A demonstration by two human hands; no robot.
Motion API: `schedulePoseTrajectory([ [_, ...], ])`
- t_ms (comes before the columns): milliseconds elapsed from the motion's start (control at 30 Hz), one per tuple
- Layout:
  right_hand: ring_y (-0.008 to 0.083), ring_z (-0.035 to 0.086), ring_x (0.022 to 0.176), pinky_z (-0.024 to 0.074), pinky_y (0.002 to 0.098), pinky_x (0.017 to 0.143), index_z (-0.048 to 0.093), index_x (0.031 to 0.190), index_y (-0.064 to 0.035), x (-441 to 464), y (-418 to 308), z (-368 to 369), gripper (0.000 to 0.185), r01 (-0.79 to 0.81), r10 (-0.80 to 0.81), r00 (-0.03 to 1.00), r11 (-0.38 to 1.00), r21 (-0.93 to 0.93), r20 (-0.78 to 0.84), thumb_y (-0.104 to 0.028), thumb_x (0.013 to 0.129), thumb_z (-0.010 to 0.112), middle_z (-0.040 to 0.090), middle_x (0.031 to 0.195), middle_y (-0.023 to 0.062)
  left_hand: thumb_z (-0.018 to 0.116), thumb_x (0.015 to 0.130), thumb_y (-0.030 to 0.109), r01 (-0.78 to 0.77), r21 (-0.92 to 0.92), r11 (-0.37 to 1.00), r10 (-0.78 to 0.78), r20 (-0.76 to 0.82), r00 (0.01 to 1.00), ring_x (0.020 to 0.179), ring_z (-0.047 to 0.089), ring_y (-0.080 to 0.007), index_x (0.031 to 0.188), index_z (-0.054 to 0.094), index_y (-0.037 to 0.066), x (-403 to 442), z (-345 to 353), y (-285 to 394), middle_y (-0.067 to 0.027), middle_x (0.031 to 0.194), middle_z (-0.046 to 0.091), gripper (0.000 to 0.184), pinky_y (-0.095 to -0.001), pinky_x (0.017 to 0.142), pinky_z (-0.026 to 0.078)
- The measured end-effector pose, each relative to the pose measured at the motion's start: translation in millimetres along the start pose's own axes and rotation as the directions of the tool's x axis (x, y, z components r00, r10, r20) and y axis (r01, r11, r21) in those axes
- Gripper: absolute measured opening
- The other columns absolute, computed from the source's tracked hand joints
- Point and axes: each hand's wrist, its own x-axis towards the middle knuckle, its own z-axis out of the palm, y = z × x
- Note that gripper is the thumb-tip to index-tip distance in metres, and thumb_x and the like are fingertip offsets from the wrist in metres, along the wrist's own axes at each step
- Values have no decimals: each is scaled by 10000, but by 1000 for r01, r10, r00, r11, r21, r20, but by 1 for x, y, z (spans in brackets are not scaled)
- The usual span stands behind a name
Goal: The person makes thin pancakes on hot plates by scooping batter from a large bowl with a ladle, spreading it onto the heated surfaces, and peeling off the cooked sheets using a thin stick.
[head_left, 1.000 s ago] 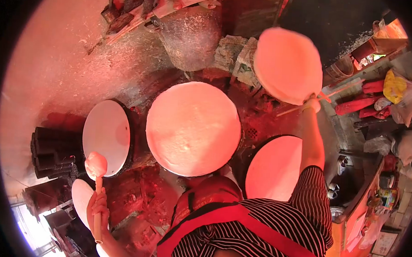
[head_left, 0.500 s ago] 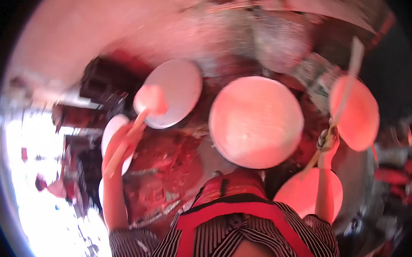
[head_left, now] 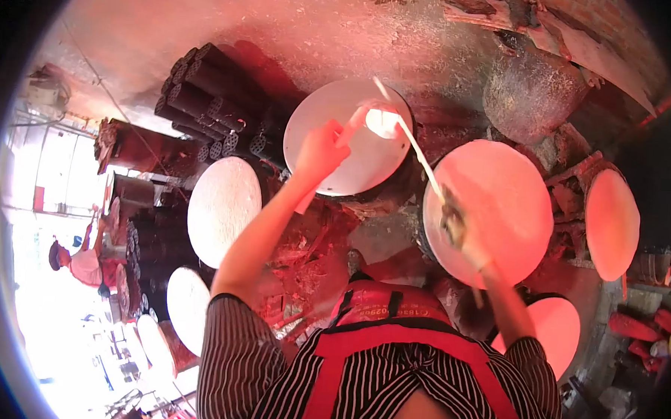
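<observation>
My left hand (head_left: 323, 150) is closed round the wooden handle of a tool with a bright white rounded head (head_left: 383, 122). That head is over a flat round plate (head_left: 332, 119) at the upper middle. A long pale stick (head_left: 422, 155) runs from my right hand (head_left: 457, 228) up past the white head. My right hand is blurred, its fingers wrapped round the stick. Below it lies a large round pale disc (head_left: 501, 194). Whether the stick touches the white head, I cannot tell.
Dark cylinders with holes (head_left: 206, 91) are stacked at the upper left. Other round discs stand at the left (head_left: 224, 211), the far right (head_left: 611, 224) and the lower right (head_left: 551, 335). A person (head_left: 84, 264) is at the far left.
The view has swung leftward. My left hand has carried the white-headed tool over the upper plate. My right hand has moved from the right-hand disc towards it, bringing the stick close to the white head.
</observation>
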Motion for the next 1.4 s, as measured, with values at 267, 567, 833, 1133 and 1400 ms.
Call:
schedulePoseTrajectory([
  [267,402,630,918,505,447,775,409,1472,-240,67,109,176,556,-347,-505,754,239,-907,-421,-184,945,577,636,1038,219,688,767,69,172,-603,779,-223,-11,975,521,603,-137,1047,596,-43,70,113,-140,-83,664,637,315,-287,463,470],
  [567,42,280,387,197,227,359,520,1403,-214,147,84,225,406,9,-72,777,994,-104,-625,-257,999,529,357,603,-86,602,906,181,504,-863,14,-331,472,817,508,571,-154,872,608,-45,98,76,-183,-118,708,640,229,-316,453,444],
  [833,58,431,507,329,233,416,523,1394,-156,178,154,223,416,8,-362,626,888,-459,-690,-241,989,565,526,847,-17,604,844,124,-70,-326,943,-22,-270,963,806,620,-426,984,600,45,73,-40,-154,-204,856,653,161,-489,710,484],
  [1133,57,323,374,254,239,354,569,1343,-324,145,120,239,359,64,-167,690,983,-171,-704,-279,987,568,403,587,-81,619,952,189,61,-768,638,-244,-126,961,603,533,-59,954,630,-6,-8,-102,-168,-18,682,572,195,-242,510,426],
  [1400,79,340,402,280,271,373,633,1141,-141,219,108,268,225,-80,-157,790,932,-352,-593,-278,975,567,396,597,-70,522,997,197,392,-295,-871,-2,801,599,441,341,-61,831,495,94,-152,-49,-244,45,606,386,197,-204,355,275],
])
